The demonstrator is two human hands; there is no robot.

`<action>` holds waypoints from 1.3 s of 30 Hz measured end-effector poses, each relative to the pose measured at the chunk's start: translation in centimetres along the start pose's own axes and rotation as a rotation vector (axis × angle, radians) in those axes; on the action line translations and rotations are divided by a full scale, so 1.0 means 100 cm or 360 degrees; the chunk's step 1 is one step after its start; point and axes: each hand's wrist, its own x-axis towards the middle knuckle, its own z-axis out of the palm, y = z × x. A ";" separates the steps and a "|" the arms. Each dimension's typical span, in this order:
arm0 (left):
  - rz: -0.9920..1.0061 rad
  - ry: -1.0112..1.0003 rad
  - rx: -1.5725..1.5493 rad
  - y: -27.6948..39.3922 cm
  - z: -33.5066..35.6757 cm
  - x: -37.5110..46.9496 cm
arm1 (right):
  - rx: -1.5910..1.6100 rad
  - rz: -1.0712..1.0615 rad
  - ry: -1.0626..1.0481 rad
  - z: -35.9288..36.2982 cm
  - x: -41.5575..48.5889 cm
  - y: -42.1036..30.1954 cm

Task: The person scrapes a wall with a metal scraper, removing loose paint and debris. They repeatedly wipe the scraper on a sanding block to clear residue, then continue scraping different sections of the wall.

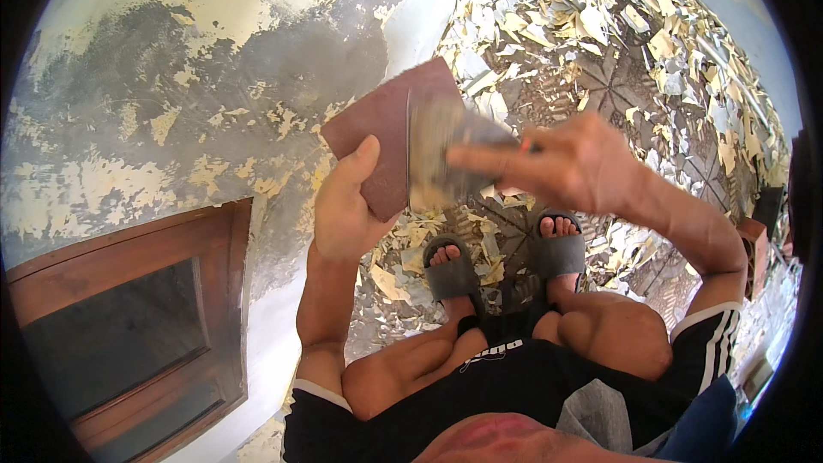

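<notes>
My left hand (pixel 344 212) grips a reddish-brown sheet that looks like sandpaper (pixel 379 122), its thumb lying over the lower left part. A wide-bladed scraper (pixel 434 148) is in my right hand (pixel 566 164), with the index finger stretched along it. The scraper's straight edge lies over the right part of the sheet; whether the two touch is hard to tell. Blur covers the scraper and right hand. To the left of both hands stands a wall (pixel 212 96) with patches of cream paint and bare grey plaster.
Peeled paint flakes (pixel 591 26) litter the patterned tile floor (pixel 601 80) around my sandalled feet (pixel 450 270). A wood-framed window (pixel 225 296) is set into the wall at lower left. Near the right rim lies a red hollow brick (pixel 753 257).
</notes>
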 end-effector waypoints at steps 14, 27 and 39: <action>-0.0125 -0.0312 -0.0381 0.000 -0.004 -0.003 | 0.0062 -0.0023 0.0030 -0.016 0.009 -0.004; -0.0083 -0.0024 -0.0119 -0.002 0.007 0.007 | 0.0058 0.0225 0.0086 -0.016 0.011 0.003; -0.0034 0.0362 -0.0190 0.001 0.023 0.011 | -0.0101 0.0356 -0.0211 -0.012 0.014 -0.009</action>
